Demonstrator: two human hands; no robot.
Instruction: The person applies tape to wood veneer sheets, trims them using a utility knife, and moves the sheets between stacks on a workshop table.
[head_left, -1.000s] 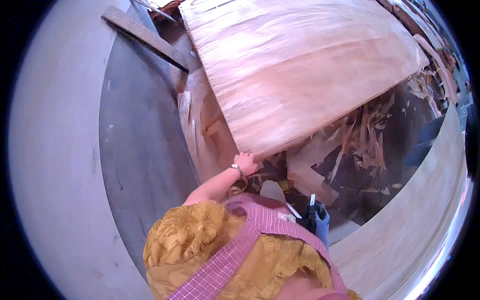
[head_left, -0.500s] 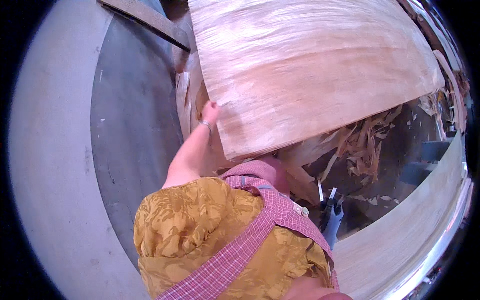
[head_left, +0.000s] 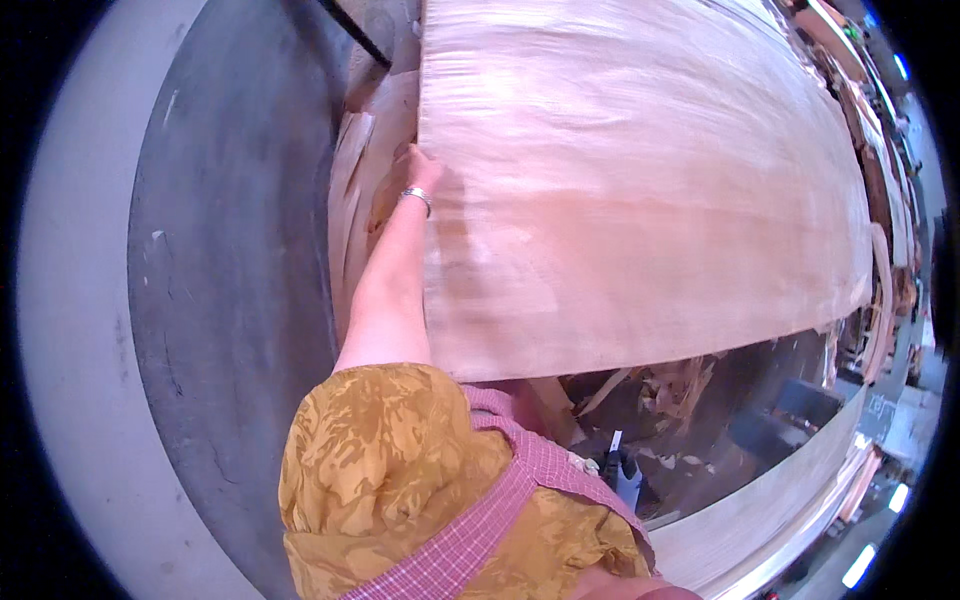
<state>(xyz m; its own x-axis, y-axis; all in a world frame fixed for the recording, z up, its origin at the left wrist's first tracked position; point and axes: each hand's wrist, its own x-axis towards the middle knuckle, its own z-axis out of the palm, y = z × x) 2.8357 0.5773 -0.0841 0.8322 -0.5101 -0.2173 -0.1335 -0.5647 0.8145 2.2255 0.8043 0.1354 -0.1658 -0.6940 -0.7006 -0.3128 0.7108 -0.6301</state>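
A large pale wood veneer sheet (head_left: 640,190) lies stacked in front of me. My bare left hand (head_left: 423,168), with a metal watch at the wrist, reaches along its left edge, fingers curled at that edge and apparently gripping it. Low by my apron, my right hand (head_left: 623,473), in a dark and light blue glove, is closed on a thin white-bladed tool (head_left: 615,440); the rest of that hand is hidden by my clothing.
A grey floor strip (head_left: 220,250) runs along the left, with a dark bar (head_left: 360,40) at the top. Torn veneer scraps (head_left: 680,395) lie below the sheet. More veneer (head_left: 730,510) is at the lower right, with cluttered piles (head_left: 880,200) along the right.
My left hand has moved up from the sheet's near corner along its left edge. The sheet now appears lower and larger in view, covering more of the scraps. My right hand stays low.
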